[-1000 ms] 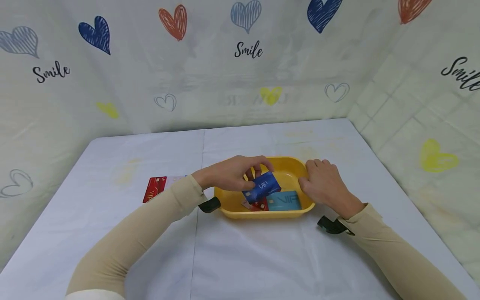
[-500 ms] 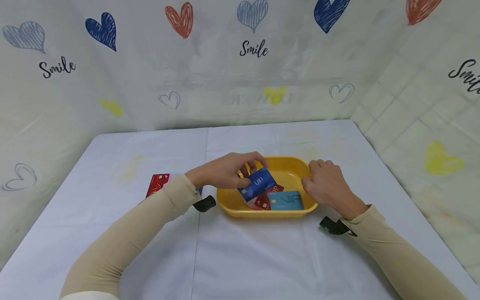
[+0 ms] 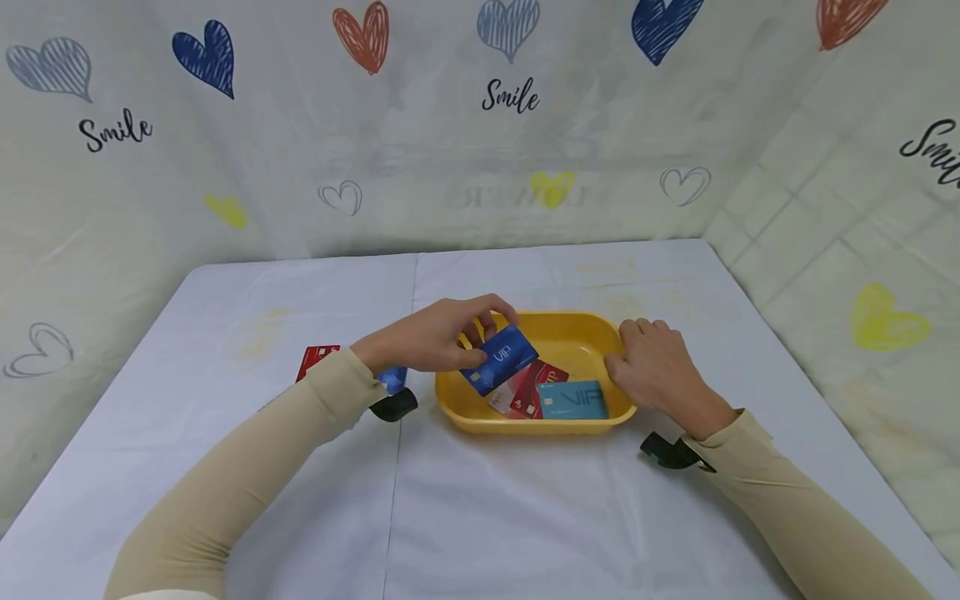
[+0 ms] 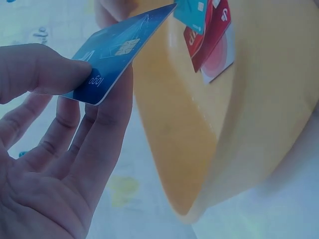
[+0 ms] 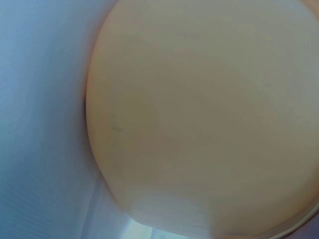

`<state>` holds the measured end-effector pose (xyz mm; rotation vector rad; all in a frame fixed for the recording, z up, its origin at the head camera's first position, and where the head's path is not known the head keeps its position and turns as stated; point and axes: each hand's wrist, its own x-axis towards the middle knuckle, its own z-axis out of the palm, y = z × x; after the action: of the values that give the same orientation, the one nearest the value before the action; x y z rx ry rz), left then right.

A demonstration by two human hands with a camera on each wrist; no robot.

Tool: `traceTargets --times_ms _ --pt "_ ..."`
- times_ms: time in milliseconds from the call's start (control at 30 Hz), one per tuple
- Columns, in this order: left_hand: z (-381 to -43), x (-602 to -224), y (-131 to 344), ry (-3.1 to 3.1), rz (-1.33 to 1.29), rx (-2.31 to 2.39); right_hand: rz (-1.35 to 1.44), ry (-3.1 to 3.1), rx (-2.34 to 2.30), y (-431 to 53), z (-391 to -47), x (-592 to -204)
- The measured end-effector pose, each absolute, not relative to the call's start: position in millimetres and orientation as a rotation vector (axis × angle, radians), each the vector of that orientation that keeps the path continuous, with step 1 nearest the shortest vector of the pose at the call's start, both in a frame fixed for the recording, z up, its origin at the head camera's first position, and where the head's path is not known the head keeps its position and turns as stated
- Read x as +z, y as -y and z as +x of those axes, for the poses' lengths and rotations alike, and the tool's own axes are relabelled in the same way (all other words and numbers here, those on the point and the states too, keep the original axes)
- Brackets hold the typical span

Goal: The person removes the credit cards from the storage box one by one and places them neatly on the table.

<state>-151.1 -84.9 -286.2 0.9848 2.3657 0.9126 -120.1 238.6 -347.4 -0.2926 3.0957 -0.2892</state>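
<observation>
My left hand pinches a blue VIP card between thumb and fingers, tilted above the left part of a yellow plastic basin. In the left wrist view the card's gold chip and "logo" print show near the thumb. Inside the basin lie a light-blue VIP card, a red card and a pale pink-and-white card, overlapping. At the basin's right end my right hand grips the rim. The right wrist view shows mostly the basin's outer wall; those fingers are out of sight there.
On the white table, left of the basin, a red card and a blue item lie partly behind the left forearm. A curtain with hearts and "Smile" print hangs behind the table and along its right side.
My left hand has moved left and slightly up with the blue card, uncovering more of the red card in the basin. The right hand stays on the rim.
</observation>
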Motion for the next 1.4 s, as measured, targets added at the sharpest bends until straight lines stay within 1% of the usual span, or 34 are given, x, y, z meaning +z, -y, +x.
traceTargets --times_ms 333,967,1400 --pt "-150.2 -281.5 98.1 -2.38 0.922 0.955 -0.286 -3.094 -0.298 -237.8 -119.5 -347.2" --pt "-152.4 -289.8 132.3 -2.431 0.836 1.076 -0.283 -3.085 -0.293 -238.0 -120.7 -348.1" --pt "-150.4 -289.7 143.5 -2.468 0.796 1.113 -0.288 -3.085 -0.291 -237.7 -121.1 -347.8"
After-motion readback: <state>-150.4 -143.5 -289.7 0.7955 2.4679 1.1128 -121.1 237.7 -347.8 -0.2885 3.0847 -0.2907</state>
